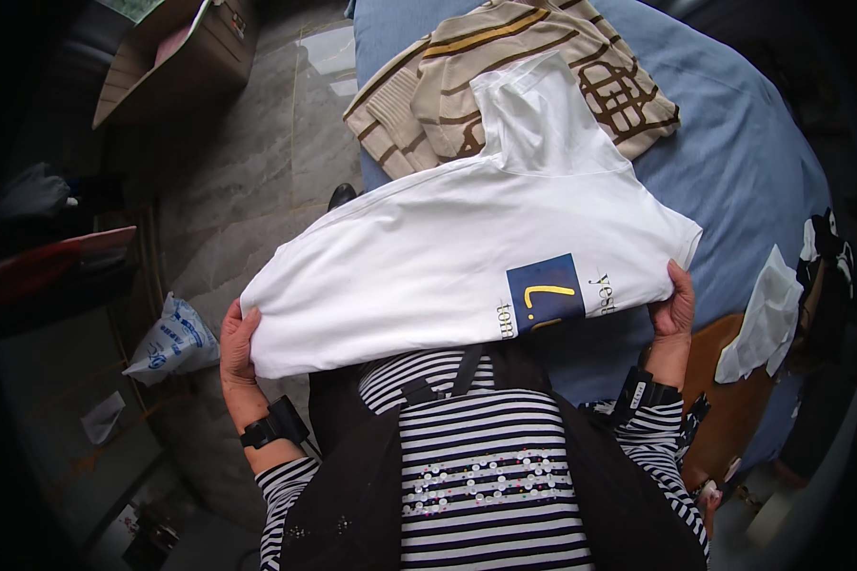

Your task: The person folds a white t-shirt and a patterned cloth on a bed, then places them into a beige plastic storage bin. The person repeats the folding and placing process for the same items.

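Observation:
A white T-shirt (390, 257) with a dark blue printed square is stretched sideways between my hands, folded lengthwise. My left hand (239, 341) pinches its left end, thumb on top. At the right end my right hand (674, 303) grips the other edge near the shirt's corner. One sleeve (538, 114) points away from me and lies over a beige knitted sweater (448, 86) with brown stripes. That sweater rests on the blue bed cover (743, 143). The fingers under the cloth are hidden on both sides.
A cardboard box (176, 62) stands on the grey tiled floor (248, 181) at the far left. Nearer on that side sits a white plastic bag (173, 338). To the right, a white cloth (762, 314) hangs by a brown wooden panel (719, 409).

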`<state>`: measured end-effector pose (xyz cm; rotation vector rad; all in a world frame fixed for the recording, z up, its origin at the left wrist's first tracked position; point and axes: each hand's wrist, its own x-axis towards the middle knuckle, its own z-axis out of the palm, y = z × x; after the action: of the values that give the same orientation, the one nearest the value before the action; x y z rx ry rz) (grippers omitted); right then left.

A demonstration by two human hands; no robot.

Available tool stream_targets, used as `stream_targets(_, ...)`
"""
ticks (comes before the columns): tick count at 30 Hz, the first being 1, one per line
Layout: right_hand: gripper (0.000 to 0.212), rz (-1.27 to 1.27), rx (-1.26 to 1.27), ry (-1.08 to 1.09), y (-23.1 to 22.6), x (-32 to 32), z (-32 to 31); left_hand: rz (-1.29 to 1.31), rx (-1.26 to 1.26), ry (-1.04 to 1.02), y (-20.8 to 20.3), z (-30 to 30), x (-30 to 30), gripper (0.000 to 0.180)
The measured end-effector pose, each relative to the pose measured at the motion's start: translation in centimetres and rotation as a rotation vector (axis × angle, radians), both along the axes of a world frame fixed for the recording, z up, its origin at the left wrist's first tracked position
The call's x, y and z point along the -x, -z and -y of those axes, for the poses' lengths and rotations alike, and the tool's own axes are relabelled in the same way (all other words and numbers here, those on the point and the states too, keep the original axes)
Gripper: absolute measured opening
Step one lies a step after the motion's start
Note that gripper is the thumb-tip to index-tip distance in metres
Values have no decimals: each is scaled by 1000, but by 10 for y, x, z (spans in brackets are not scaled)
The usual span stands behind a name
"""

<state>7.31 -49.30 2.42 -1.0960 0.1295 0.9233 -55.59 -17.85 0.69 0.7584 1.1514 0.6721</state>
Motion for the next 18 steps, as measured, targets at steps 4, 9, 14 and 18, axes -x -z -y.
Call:
stream_targets(4, 54, -14, -27, -46, -28, -21, -23, 8, 12, 3, -39, -32, -11, 27)
stream_targets(9, 45, 32, -169, -212, -105, -83, -104, 46, -152, 119, -113, -121, -44, 23)
stream_targets(14, 37, 87, -419, -441, -202, -156, -207, 85, -390, 209, -209, -220, -84, 27)
stream_targets(18, 39, 259, -555, -338, -241, -181, -234, 113, -543, 177, -245, -248, -92, 28)
